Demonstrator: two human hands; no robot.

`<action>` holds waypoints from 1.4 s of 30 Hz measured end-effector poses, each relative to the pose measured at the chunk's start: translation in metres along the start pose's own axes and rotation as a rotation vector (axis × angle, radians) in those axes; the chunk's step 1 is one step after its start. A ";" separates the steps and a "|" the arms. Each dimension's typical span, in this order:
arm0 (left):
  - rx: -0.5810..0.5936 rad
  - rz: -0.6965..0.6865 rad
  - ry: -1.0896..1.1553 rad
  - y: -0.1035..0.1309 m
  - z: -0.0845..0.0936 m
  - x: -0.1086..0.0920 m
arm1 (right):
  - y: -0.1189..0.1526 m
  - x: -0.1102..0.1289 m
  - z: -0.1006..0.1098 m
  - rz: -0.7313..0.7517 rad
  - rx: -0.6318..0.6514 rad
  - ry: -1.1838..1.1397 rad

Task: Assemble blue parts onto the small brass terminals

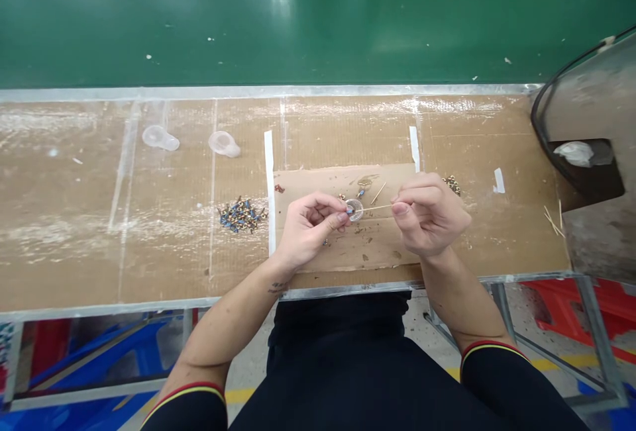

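Between the thumb and forefinger of my left hand (pixel 317 226) is a small blue part (pixel 350 210), mostly covered by the fingertips. My right hand (pixel 428 212) pinches the right end of a thin wooden stick (pixel 376 208), whose left end meets the blue part. Below them a small clear round dish (pixel 356 211) rests on a cardboard sheet (pixel 308 183). Another small blue and gold part (pixel 362 191) and a second stick (pixel 378 192) lie on the sheet just behind the dish.
A pile of blue and gold parts (pixel 242 214) lies left of the sheet, a smaller pile (pixel 452 185) behind my right hand. Two clear plastic cups (pixel 160 138) stand back left. Loose sticks (pixel 554 222) and a metal housing with a black cable (pixel 591 192) are at the right.
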State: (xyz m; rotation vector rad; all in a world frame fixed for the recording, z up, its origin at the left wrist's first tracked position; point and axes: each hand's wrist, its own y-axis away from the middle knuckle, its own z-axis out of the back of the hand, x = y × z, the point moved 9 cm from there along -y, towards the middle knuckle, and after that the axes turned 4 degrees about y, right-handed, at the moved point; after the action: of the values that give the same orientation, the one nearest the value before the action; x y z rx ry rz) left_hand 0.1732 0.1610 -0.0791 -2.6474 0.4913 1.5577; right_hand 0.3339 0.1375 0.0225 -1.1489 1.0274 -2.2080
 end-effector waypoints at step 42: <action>0.130 -0.049 0.178 0.003 -0.003 -0.008 | 0.004 -0.035 -0.019 -0.018 0.534 0.132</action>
State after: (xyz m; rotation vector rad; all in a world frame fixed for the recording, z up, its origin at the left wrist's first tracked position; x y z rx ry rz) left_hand 0.1711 0.1593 -0.0703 -2.6893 0.5116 1.2382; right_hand 0.3377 0.1666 -0.0051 -0.7801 0.4213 -2.3885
